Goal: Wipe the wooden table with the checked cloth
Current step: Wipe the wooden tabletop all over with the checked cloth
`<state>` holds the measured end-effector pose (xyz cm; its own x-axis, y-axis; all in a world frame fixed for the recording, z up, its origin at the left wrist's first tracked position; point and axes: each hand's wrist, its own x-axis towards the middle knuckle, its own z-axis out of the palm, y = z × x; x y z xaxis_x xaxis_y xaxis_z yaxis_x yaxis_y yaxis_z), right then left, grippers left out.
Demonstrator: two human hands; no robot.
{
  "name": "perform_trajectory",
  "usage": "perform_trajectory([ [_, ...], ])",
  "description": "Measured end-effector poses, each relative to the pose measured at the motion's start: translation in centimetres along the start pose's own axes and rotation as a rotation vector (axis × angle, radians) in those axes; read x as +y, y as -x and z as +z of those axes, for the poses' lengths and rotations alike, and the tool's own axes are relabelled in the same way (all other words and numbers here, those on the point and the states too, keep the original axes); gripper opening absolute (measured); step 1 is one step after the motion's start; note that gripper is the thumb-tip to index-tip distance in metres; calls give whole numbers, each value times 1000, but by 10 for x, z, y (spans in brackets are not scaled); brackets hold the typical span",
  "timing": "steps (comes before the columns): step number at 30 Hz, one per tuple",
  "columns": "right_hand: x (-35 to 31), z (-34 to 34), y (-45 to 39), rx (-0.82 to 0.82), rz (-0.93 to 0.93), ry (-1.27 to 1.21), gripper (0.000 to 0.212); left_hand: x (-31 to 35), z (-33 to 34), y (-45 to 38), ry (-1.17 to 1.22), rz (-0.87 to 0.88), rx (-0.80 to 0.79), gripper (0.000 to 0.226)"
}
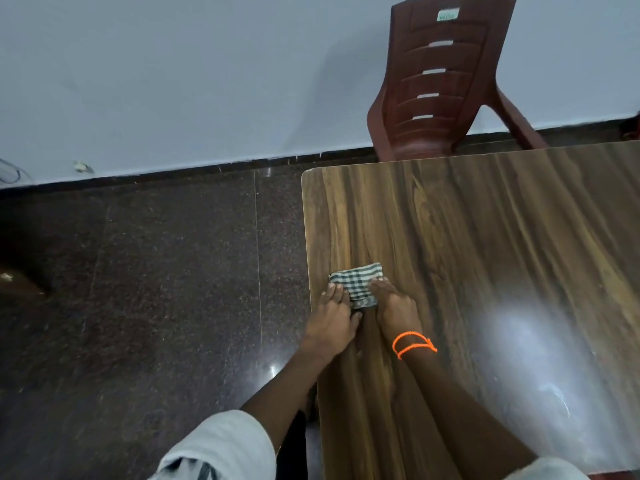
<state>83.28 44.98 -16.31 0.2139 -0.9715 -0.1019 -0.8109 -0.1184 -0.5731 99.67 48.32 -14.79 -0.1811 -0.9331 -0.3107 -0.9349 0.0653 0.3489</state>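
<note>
Wall (173, 81): pale blue-grey, upper half of the frame.
Floor (156, 271): dark speckled stone, left and centre, with a dark skirting strip along the wall's base.
Wooden table (485, 254): brown grain top, right half of the frame, glossy with a light glare at lower right.
Chair (440, 81): reddish-brown plastic, slatted back, upper right, just beyond the table's far edge.
Left hand (334, 318): lower centre, fingers straight, laid flat on the left part of the cloth, near the table's left edge; pale sleeve on the arm.
Right hand (393, 304): just right of the left hand, fingers straight, pressing on the cloth's right part.
Checked cloth (358, 282): folded, dark-and-white check, lying flat on the table close to its left edge, centre of the frame.
Orange cord bracelet (414, 344): looped twice round the right wrist.
</note>
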Motion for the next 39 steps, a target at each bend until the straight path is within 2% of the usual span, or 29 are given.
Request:
perform_trajectory([
  [7, -46, 15, -57, -15, 39, -39, 37, -46, -32, -28, -2, -4, 27, 51],
  [13, -52, 28, -27, -72, 10, -30, 46, -70, -18, -5, -13, 40, -9, 67],
  [17, -36, 19, -11, -14, 14, -26, 49, -62, -14, -15, -50, 103, 9, 68],
  [19, -27, 13, -24, 12, 52, -25, 53, -56, -18, -33, -54, 141, 3, 65],
  [22, -20, 4, -59, 45, 111, -9, 47, -50, -28, -67, -66, 175, 20, 60],
  [28, -48, 13, -115, 53, 78, 10, 41, -80, -50, -101, 47, 83, 131, 50],
  [34, -67, 35, -91, 25, 9, -16, 43, -117, -33, -65, 57, 153, 150, 53],
  [39, -42, 23, -72, 76, 22, -3, 47, -95, -31, -71, 25, 220, 139, 52],
])
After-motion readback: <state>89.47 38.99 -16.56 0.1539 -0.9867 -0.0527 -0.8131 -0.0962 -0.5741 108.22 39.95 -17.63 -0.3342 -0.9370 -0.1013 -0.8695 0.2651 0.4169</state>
